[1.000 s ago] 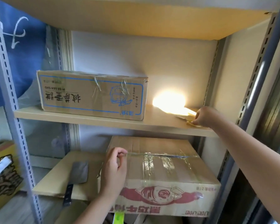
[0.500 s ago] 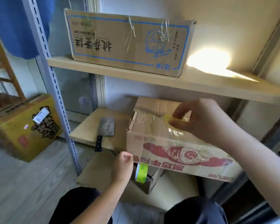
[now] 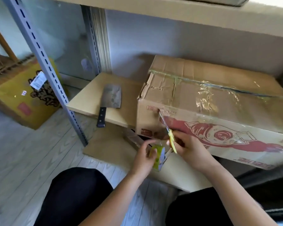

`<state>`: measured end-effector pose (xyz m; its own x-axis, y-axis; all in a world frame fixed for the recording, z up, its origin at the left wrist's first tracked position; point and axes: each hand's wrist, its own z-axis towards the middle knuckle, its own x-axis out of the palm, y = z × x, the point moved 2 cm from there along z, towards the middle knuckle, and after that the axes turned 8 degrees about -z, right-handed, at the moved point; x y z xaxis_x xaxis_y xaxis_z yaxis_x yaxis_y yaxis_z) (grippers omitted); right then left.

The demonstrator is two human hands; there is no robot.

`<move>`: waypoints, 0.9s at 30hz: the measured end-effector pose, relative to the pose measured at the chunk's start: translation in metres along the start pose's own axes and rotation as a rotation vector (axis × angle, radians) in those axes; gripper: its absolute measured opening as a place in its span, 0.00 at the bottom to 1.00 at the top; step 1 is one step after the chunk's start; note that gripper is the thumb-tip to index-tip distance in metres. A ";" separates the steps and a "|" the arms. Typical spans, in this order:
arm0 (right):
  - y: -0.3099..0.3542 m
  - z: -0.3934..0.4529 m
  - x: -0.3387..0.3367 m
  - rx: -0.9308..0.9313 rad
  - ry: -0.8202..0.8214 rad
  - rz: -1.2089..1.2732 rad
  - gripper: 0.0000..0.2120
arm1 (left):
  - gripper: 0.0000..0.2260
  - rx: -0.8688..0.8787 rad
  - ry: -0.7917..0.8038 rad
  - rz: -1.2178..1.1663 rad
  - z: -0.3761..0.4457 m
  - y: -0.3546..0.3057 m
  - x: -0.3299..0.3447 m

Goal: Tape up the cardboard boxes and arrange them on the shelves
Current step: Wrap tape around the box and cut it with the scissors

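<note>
Yellow-handled scissors (image 3: 167, 133), held by right hand (image 3: 189, 150), now beside tape roll (image 3: 157, 156) gripped by left-hand fingers (image 3: 145, 147).

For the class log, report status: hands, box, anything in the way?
Left hand grips tape roll. Right hand grips scissors, blades at the box front corner. Cleaver lies on shelf beside box, apart.

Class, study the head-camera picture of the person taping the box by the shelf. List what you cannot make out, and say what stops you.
- Tape roll: partly hidden by the left hand holding it; remaining tape unclear.
- Scissors in the right hand: blurred, so whether the blades are open is unclear.
- Taped box: right end cut off by the frame edge; print too blurred to read.
- Label on the yellow box: too small to read.
</note>
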<state>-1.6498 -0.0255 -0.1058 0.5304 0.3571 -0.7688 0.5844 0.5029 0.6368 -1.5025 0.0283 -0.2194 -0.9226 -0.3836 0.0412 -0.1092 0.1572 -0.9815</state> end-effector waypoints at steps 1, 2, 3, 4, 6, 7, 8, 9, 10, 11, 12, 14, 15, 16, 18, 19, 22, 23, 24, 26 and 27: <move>-0.001 0.004 -0.001 0.000 0.000 0.011 0.09 | 0.10 0.030 0.016 0.057 0.002 0.002 0.001; -0.003 0.008 -0.002 0.003 0.008 -0.008 0.09 | 0.08 0.049 0.015 0.094 0.004 0.001 0.001; -0.003 0.010 -0.004 0.000 0.022 -0.033 0.09 | 0.07 0.061 0.003 0.113 0.006 0.002 0.002; -0.004 0.011 -0.006 -0.005 0.041 -0.073 0.09 | 0.06 0.075 -0.006 0.125 0.007 0.002 0.002; -0.006 0.004 -0.016 0.006 0.113 -0.151 0.08 | 0.06 0.099 -0.012 0.140 0.008 0.001 0.003; -0.006 -0.002 -0.022 0.043 0.180 -0.198 0.07 | 0.07 0.096 -0.012 0.138 0.008 0.001 0.004; -0.006 -0.010 -0.028 0.096 0.260 -0.266 0.10 | 0.07 0.084 -0.012 0.131 0.008 0.001 0.003; -0.008 -0.018 -0.033 0.168 0.347 -0.359 0.15 | 0.07 0.068 -0.012 0.115 0.008 0.001 0.003; -0.010 -0.025 -0.036 0.234 0.429 -0.461 0.21 | 0.07 0.048 -0.011 0.093 0.008 0.001 0.003; -0.010 -0.030 -0.037 0.289 0.498 -0.551 0.26 | 0.07 0.028 -0.010 0.064 0.008 0.001 0.003; -0.012 -0.031 -0.035 0.327 0.540 -0.597 0.30 | 0.07 0.006 -0.006 0.036 0.009 0.002 0.003; -0.014 -0.027 -0.027 0.364 0.559 -0.587 0.32 | 0.06 -0.029 0.006 -0.022 0.008 0.002 0.003; -0.014 -0.022 -0.023 0.363 0.548 -0.588 0.34 | 0.05 -0.037 0.015 -0.053 0.006 0.002 0.003; -0.016 -0.015 -0.018 0.362 0.531 -0.584 0.37 | 0.05 -0.043 0.021 -0.079 0.006 0.002 0.003; -0.021 -0.004 -0.009 0.431 0.513 -0.554 0.44 | 0.05 -0.040 0.023 -0.103 0.005 0.002 0.002; -0.023 0.000 -0.004 0.475 0.507 -0.538 0.44 | 0.05 -0.043 0.025 -0.107 0.004 0.001 0.001; -0.025 0.016 0.011 0.462 0.466 -0.582 0.38 | 0.04 -0.069 0.028 -0.108 0.007 0.003 0.000; -0.025 0.020 0.015 0.442 0.441 -0.628 0.35 | 0.04 -0.079 0.025 -0.107 0.009 0.004 0.000; -0.024 0.022 0.017 0.422 0.410 -0.684 0.32 | 0.04 -0.091 0.017 -0.107 0.011 0.005 -0.001; -0.024 0.026 0.018 0.405 0.352 -0.794 0.27 | 0.04 -0.121 0.006 -0.140 0.015 0.005 -0.002; -0.023 0.026 0.019 0.403 0.340 -0.836 0.25 | 0.05 -0.132 0.003 -0.157 0.016 0.005 -0.002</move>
<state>-1.6377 -0.0508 -0.1332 -0.3162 0.2475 -0.9158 0.8895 0.4130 -0.1954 -1.4951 0.0154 -0.2274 -0.8912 -0.4106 0.1929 -0.2995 0.2132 -0.9300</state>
